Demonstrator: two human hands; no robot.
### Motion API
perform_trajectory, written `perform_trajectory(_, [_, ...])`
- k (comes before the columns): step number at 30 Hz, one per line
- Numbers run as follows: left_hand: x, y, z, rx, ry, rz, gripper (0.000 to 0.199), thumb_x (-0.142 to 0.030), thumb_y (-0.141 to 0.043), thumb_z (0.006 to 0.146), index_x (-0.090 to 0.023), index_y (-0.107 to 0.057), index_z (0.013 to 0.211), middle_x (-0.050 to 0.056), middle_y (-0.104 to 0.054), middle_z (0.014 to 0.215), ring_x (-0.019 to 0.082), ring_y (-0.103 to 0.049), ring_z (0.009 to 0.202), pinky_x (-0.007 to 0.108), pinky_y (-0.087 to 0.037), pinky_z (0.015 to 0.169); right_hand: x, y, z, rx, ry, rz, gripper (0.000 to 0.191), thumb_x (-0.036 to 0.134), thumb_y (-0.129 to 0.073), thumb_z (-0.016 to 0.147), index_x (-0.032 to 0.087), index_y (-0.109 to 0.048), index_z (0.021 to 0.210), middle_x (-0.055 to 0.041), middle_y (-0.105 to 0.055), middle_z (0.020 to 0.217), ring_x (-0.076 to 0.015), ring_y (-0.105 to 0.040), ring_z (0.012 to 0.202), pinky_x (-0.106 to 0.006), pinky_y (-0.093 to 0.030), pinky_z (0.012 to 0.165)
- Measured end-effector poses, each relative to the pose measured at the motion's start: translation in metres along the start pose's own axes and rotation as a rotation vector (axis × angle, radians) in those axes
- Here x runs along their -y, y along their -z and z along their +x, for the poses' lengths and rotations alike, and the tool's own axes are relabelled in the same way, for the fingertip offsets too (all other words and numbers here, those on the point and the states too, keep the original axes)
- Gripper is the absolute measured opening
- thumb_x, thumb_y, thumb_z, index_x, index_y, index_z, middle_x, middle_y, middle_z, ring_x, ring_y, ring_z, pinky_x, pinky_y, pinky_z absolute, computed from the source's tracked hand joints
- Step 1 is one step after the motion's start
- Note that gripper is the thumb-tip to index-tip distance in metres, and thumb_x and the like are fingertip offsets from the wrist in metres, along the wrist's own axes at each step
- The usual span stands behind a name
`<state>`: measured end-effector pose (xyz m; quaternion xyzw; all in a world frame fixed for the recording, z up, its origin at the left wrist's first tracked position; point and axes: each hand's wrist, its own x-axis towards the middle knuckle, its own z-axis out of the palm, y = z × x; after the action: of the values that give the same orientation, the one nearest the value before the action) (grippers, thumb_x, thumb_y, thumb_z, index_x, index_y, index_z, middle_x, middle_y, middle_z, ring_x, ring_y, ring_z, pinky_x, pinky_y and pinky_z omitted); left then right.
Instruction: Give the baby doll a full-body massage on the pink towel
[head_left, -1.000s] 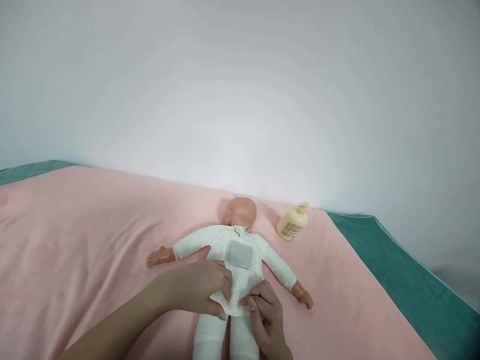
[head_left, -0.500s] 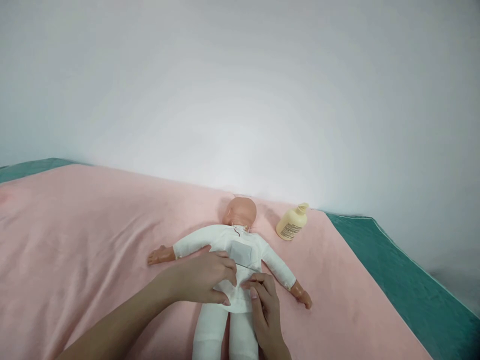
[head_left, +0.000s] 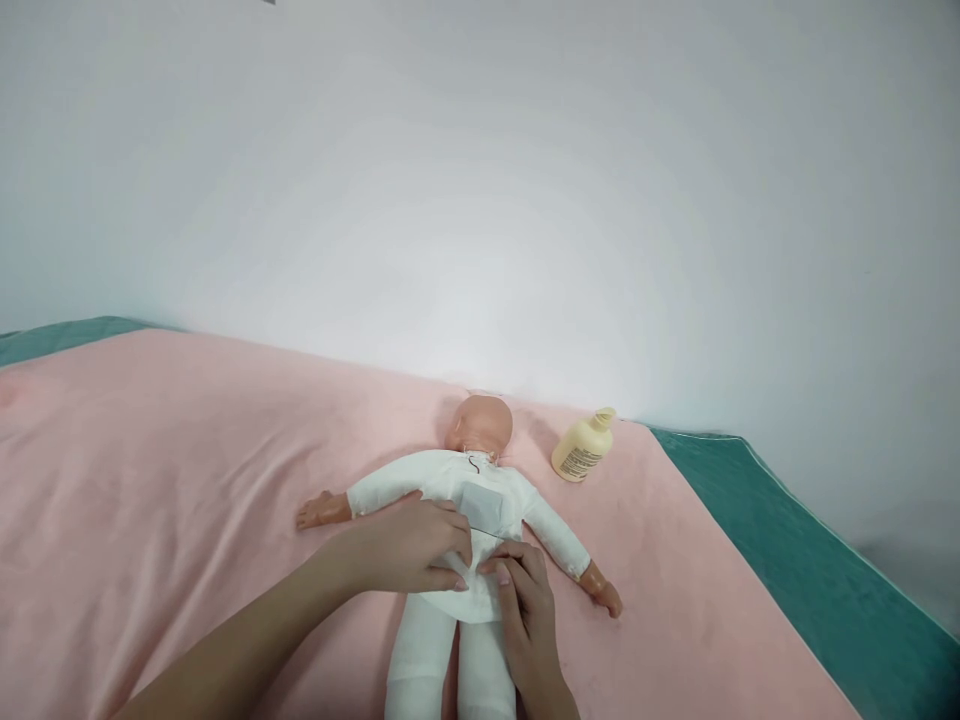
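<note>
A doll (head_left: 439, 478) with a white cloth body lies face down, arms spread, its bald head turned to the left. A grey patch (head_left: 481, 508) sits on its upper back, with a thin dark line just below. My left hand (head_left: 424, 548) rests on the left of the doll's lower back, fingers bent and apart, with nothing visible in them. On the right of the lower back, my right hand (head_left: 521, 595) has its fingers curled and pressed together at the cloth; what they pinch, if anything, is too small to make out.
A pale yellow pump bottle (head_left: 583, 448) stands right of the doll's head. Under everything lies a wrinkled pink sheet (head_left: 225, 430) over a green cover (head_left: 810, 520). A pale wall (head_left: 480, 200) rises behind.
My left thumb has moved slightly right and up, closer to my right fingers. My right hand has shifted slightly to the left and up. The doll has stayed in place.
</note>
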<state>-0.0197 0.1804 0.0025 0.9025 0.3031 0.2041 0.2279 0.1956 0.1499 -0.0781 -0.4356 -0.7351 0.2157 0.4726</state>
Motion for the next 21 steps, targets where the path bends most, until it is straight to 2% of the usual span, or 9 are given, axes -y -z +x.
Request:
perform_trajectory(4, [0.0028, 0.0006, 0.0038, -0.065, -0.003, -0.014, 0.015, -0.033, -0.058, 0.085, -0.025, -0.069, 0.088, 0.001, -0.071, 0.088, 0.024, -0.063, 0.089, 0.033, -0.046, 0.083, -0.0029, 0.0007, -0.0009, -0.049, 0.036, -0.032, 0.026, 0.032, -0.044, 0.096, 0.026, -0.069, 0.099, -0.0079, -0.06, 0.105, -0.0245, -0.056, 0.103, -0.041, -0.048, 0.089])
perform_trajectory(7, [0.0064, -0.0017, 0.0043, -0.047, 0.03, -0.042, 0.017, -0.034, -0.058, 0.085, -0.025, -0.07, 0.092, 0.001, -0.072, 0.092, 0.025, -0.063, 0.091, 0.035, -0.046, 0.087, -0.0035, 0.0, 0.0001, -0.024, 0.006, -0.035, 0.025, 0.031, -0.044, 0.096, 0.026, -0.068, 0.101, -0.0076, -0.06, 0.11, -0.0244, -0.055, 0.107, -0.042, -0.046, 0.094])
perform_trajectory(12, [0.0095, -0.0048, 0.003, -0.022, 0.075, -0.019, 0.018, -0.034, -0.059, 0.084, -0.024, -0.07, 0.095, 0.001, -0.072, 0.094, 0.025, -0.064, 0.092, 0.036, -0.046, 0.087, -0.003, -0.0016, 0.0022, 0.024, -0.059, -0.035, 0.023, 0.03, -0.044, 0.096, 0.026, -0.067, 0.097, -0.0061, -0.061, 0.107, -0.0235, -0.055, 0.106, -0.041, -0.044, 0.094])
perform_trajectory(17, [0.0058, -0.0017, 0.0061, -0.003, 0.034, 0.038, 0.019, -0.031, -0.052, 0.089, -0.022, -0.069, 0.093, 0.002, -0.072, 0.091, 0.024, -0.063, 0.091, 0.036, -0.047, 0.086, -0.0058, -0.0014, 0.0003, 0.012, -0.036, -0.034, 0.023, 0.03, -0.045, 0.096, 0.027, -0.067, 0.103, -0.0069, -0.06, 0.11, -0.0238, -0.054, 0.108, -0.042, -0.045, 0.094])
perform_trajectory(21, [0.0066, -0.0016, 0.0094, -0.071, 0.001, 0.053, 0.019, -0.029, -0.05, 0.09, -0.02, -0.067, 0.093, 0.002, -0.07, 0.095, 0.023, -0.061, 0.095, 0.035, -0.047, 0.085, -0.0057, -0.0005, -0.002, -0.011, -0.007, -0.038, 0.026, 0.032, -0.044, 0.096, 0.027, -0.064, 0.111, -0.0076, -0.058, 0.119, -0.0249, -0.051, 0.117, -0.044, -0.044, 0.098])
